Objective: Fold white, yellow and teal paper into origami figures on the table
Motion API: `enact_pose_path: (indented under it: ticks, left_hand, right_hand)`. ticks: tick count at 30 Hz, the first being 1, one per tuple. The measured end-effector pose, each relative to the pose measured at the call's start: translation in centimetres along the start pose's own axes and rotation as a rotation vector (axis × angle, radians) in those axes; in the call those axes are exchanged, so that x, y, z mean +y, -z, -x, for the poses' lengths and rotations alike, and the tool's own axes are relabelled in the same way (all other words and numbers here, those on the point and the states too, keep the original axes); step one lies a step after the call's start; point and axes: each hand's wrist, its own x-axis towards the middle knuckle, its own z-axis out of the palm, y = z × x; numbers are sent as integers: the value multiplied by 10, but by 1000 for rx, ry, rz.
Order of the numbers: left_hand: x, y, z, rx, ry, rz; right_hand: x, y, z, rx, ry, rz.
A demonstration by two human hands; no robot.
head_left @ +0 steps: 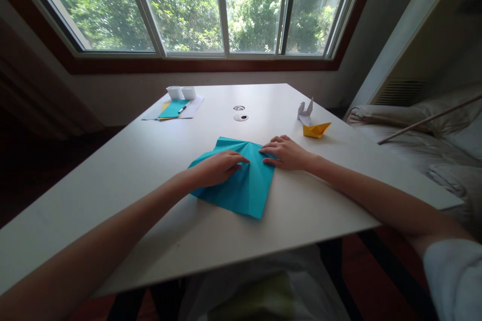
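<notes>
A turquoise sheet of origami paper (pixel 259 190) with crease lines fanning from its top lies on the white table in front of me. My left hand (pixel 220 166) rests over the sheet's left half, its fingers stretched toward the central crease and its index fingertip close to it. At the sheet's right edge, my right hand (pixel 284 153) lies with fingers spread, the fingertips touching the paper. Neither hand grips the sheet. Part of the paper's left side is hidden under my left hand and wrist.
A yellow paper boat (pixel 316 130) and a white folded paper figure (pixel 305 111) stand to the right. At the back left are white containers (pixel 181 93), coloured sheets (pixel 173 109) and a pen (pixel 183 109). Two round discs (pixel 240 117) lie near the table's middle.
</notes>
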Motion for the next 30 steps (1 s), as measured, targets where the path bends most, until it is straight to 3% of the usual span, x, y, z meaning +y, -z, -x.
enact_pose_path:
  ticks: [6, 11, 15, 19, 24, 30]
  left_hand:
    - [-28, 0, 6, -49, 124, -167]
    - [-13, 4, 4, -103, 129, -312]
    - [2, 2, -2, -70, 51, -355]
    - [-1, -8, -5, -1, 8, -355]
    - [-12, -17, -6, -62, 73, -312]
    - [-14, -12, -6, -198, 197, -273]
  right_hand:
    - [6, -2, 1, -38, 13, -14]
    - [6, 3, -2, -57, 45, 0]
    - [-9, 11, -11, -90, -27, 36]
    - [-23, 12, -17, -98, -103, 93]
    - [-22, -3, -18, -104, 1, -118]
    - [-11, -11, -18, -256, -118, -277]
